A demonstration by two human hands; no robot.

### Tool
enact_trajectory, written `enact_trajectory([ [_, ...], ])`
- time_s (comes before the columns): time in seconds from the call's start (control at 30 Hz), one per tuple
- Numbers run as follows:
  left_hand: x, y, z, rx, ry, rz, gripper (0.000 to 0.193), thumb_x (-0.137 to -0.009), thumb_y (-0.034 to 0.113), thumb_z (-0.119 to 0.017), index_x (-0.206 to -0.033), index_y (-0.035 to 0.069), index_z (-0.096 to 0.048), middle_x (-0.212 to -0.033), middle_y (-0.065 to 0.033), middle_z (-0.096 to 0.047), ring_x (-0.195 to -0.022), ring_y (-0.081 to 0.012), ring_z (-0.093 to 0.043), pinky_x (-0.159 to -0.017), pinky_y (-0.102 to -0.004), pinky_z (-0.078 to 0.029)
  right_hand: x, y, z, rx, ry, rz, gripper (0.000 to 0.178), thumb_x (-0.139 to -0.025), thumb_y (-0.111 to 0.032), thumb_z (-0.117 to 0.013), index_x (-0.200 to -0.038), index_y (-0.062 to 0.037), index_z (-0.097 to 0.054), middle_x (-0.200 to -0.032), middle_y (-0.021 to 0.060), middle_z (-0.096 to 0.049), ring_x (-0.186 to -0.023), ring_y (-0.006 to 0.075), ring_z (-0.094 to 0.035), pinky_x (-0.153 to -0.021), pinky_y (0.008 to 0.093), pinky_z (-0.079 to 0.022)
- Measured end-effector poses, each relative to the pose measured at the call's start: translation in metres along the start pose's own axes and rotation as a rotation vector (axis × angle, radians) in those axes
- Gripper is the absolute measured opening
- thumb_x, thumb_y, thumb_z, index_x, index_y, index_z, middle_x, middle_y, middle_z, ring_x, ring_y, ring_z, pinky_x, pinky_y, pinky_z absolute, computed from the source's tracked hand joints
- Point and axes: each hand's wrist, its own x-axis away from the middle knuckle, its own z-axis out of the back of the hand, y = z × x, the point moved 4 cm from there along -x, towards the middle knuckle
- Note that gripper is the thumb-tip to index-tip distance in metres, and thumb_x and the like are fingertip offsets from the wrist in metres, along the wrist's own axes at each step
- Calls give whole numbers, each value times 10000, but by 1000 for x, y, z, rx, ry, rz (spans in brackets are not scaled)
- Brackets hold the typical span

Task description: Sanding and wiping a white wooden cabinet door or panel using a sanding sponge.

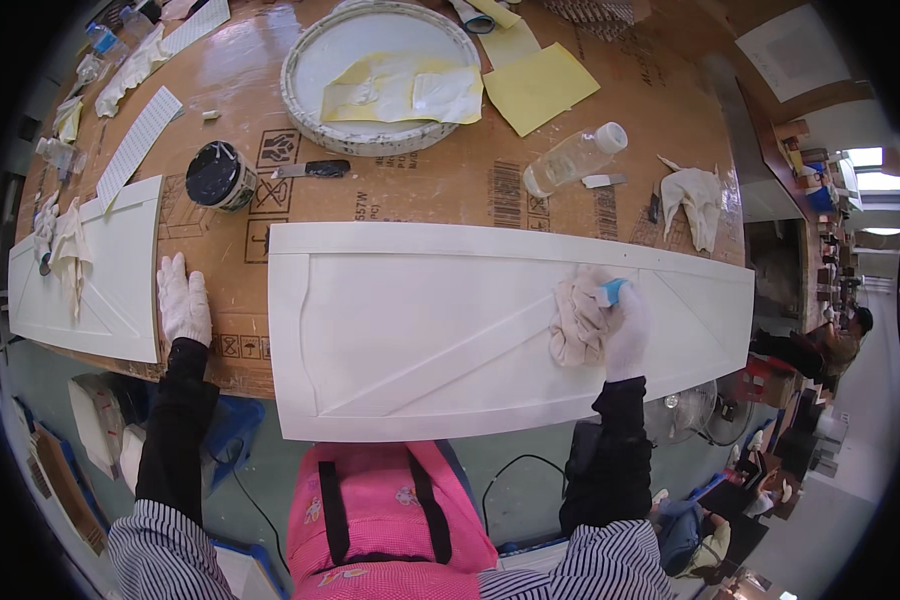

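A long white panel (410, 300) with a raised frame and diagonal strips lies before me, its near edge overhanging the table. On its right half, my right hand (627, 338), in a white glove, is closed on a crumpled off-white rag (578, 318). A small blue piece (612, 290) shows at the fingers; its kind cannot be made out. My left hand (184, 305), also gloved, rests open on the cardboard-covered table (235, 320), fingers stretched out, beside the right edge of a second white panel (120, 270). That panel carries another rag (71, 252).
Beyond the panel are a dark-lidded tub (220, 176), a scraper (313, 170), a large round lid (305, 105) bearing yellowish paper, yellow sandpaper (542, 88), a clear bottle (575, 160) and a rag (692, 203). A fan (690, 412) stands below right; people sit farther right.
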Motion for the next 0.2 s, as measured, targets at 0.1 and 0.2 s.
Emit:
enact_trajectory([
  [0.1, 8, 6, -10, -124, 7, 86, 622, -1068, 339, -520, -1609, 62, -388, -1701, -184, -319, -1576, -369, -268, -1295, -467, -186, 36, 38, -16, 8, -173, -76, 382, -1080, -235, -479, -1306, 50, -599, -1268, 204, -675, -1097, 275, -677, -938, 441, -581],
  [0.2, 12, 14, -6, -183, 72, 81, 684, -1066, 407, -536, -1644, 104, -334, -1713, -173, -297, -1589, -354, -242, -1296, -478, -173, 62, 54, -9, 161, -385, 19, 423, -1068, -273, -546, -1348, 43, -564, -1431, 261, -589, -1133, 312, -679, -930, 520, -590],
])
